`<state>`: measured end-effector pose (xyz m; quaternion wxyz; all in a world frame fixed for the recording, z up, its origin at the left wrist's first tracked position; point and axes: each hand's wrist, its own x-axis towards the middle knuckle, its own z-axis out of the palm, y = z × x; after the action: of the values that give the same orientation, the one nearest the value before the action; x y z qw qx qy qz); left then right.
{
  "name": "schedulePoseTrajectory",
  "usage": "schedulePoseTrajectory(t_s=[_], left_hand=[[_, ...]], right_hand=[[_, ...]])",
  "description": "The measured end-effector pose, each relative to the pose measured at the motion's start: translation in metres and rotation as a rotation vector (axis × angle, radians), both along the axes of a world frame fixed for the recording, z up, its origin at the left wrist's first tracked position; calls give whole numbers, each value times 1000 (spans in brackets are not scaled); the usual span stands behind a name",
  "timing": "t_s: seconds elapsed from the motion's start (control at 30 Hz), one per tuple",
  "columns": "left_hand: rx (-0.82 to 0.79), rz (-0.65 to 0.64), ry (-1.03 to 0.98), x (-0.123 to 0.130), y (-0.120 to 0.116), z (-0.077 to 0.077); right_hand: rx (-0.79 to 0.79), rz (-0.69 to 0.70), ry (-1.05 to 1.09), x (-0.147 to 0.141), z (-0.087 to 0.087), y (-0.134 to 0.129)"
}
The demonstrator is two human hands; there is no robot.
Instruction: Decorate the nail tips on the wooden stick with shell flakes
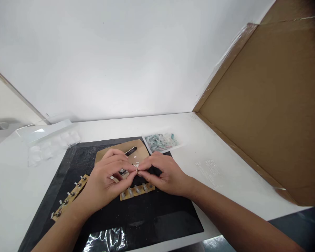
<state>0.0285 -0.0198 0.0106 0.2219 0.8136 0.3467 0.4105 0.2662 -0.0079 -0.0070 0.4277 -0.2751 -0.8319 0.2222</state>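
My left hand [111, 173] and my right hand [164, 172] meet fingertip to fingertip over the black mat [147, 224]. Both are closed in a pinch around a tiny piece [137, 170], too small and covered to name. Just below them lies a short yellowish strip [138, 191] carrying several clear, tube-like parts. Behind the fingers is a brown cardboard tray [140, 147] with small white bits and a black-handled tool [131, 151] in it. My left hand partly hides this tray.
A longer yellowish strip [72, 196] with several dark pegs lies at the left of the mat. A white box [161, 141] of small greenish pieces stands behind. Clear plastic packaging [54, 141] sits back left. A large cardboard panel [267, 105] rises at the right.
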Motion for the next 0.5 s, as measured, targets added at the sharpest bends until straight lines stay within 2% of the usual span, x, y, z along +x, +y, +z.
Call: schedulePoseTrajectory(t_s=[0.17, 0.27, 0.5], left_hand=[[252, 39, 70, 2, 3, 0], [349, 27, 109, 1, 4, 1], [379, -27, 143, 1, 5, 3]], right_hand=[[-60, -60, -11, -1, 2, -3], [-139, -48, 20, -2, 5, -5], [-411, 12, 182, -6, 4, -7]])
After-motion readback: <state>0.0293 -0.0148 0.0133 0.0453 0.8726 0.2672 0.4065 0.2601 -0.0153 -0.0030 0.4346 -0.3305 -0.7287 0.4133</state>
